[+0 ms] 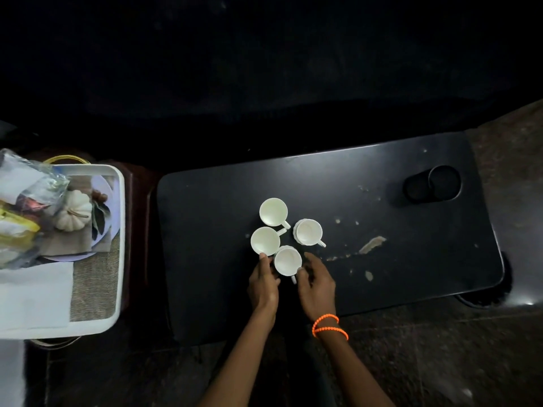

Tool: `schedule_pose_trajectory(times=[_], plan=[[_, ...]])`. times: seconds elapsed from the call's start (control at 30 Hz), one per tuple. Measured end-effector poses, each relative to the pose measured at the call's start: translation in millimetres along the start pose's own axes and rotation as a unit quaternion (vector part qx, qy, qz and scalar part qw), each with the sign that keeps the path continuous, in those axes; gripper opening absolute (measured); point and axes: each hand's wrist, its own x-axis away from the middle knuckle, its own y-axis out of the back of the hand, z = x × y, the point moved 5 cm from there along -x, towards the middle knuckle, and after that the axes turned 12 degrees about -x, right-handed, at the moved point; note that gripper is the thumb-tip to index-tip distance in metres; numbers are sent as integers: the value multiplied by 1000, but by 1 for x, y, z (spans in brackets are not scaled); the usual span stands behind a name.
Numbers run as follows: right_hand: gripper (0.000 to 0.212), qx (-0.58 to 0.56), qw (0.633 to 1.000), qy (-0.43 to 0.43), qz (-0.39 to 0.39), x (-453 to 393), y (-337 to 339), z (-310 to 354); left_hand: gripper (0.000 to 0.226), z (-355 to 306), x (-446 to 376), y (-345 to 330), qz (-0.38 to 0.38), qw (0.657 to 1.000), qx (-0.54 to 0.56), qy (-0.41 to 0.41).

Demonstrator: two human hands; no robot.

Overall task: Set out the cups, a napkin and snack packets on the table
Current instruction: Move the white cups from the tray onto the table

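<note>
Several small white cups stand close together on the black table [338, 183]: one at the back [273, 212], one at the left [265, 240], one at the right [308, 232], and the nearest cup [288, 260]. Both hands flank that nearest cup. My left hand [263, 284] touches its left side and the left cup's base. My right hand [316, 282] curls at its right side by the handle. A white napkin [35, 295] and snack packets [20, 212] lie in the white tray [119, 245] at the left.
The table has a round cup recess [432, 185] at its back right and chipped patches on the surface. The tray stands on a dark stand left of the table and also holds a small white pumpkin decoration [73, 214]. Dark floor surrounds the table.
</note>
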Motion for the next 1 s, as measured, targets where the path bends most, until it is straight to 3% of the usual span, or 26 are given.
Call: schedule_pose_trajectory(times=[0.23,0.37,0.8,1.0], plan=[[43,-37,999,-2,19,-1,-7,11,45,4,4,-7,17,999,46,19],[43,-72,997,-31,14,15,-6,4,42,18,10,2,-11,1000,20,18],[39,-93,990,-102,-2,88,-9,-40,62,68,40,46,-38,997,-66,15],[38,-106,987,-123,-16,97,-6,-47,45,79,43,48,-20,998,-49,27]])
